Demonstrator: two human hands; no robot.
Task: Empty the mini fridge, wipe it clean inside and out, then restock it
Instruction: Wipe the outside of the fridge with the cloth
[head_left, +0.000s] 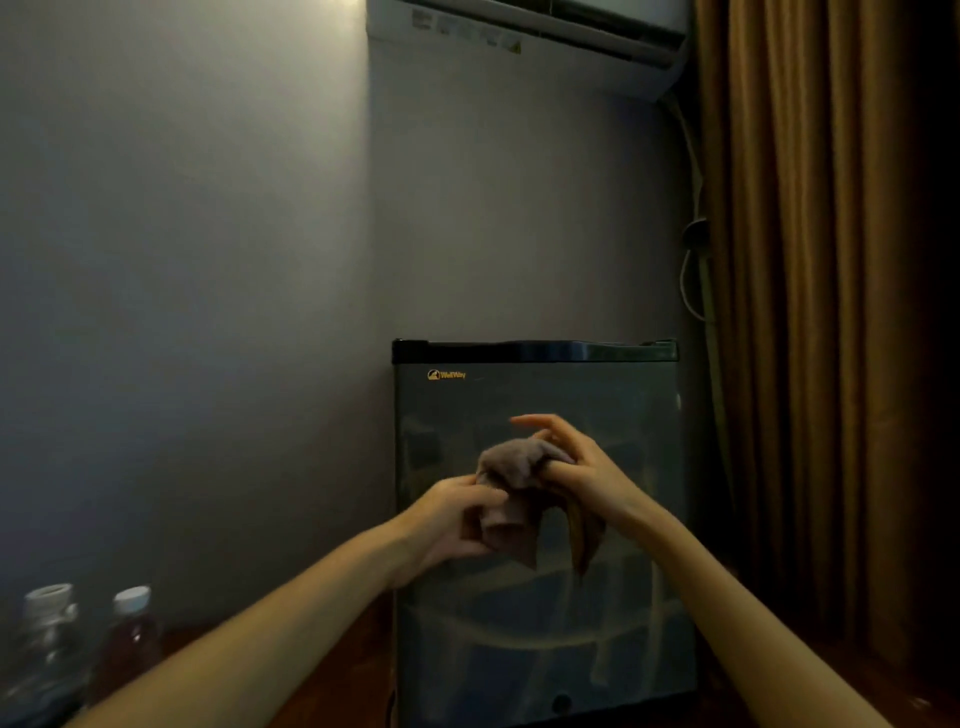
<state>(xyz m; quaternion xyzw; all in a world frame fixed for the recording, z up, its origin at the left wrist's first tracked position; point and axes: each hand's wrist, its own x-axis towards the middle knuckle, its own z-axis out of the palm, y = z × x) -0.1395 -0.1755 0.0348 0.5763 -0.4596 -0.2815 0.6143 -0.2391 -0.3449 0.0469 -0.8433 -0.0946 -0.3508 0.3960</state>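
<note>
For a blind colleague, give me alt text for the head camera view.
Left hand and right hand hold a crumpled brown cloth before a closed mini fridge. A clear bottle and a reddish bottle stand lower left; a curtain hangs right, an air conditioner above.

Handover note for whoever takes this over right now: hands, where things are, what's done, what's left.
Left hand: grips the lower part of the cloth.
Right hand: holds the cloth's top, index finger straight.
The cloth is bunched between both hands, in front of the mini fridge, whose door is closed.
A clear bottle and a reddish bottle stand outside the fridge, at lower left.
Done: at least those two bottles are out. With the door closed, the state of the inside cannot be seen.
Left: likely wiping the outside, checking inside, then restocking.
</note>
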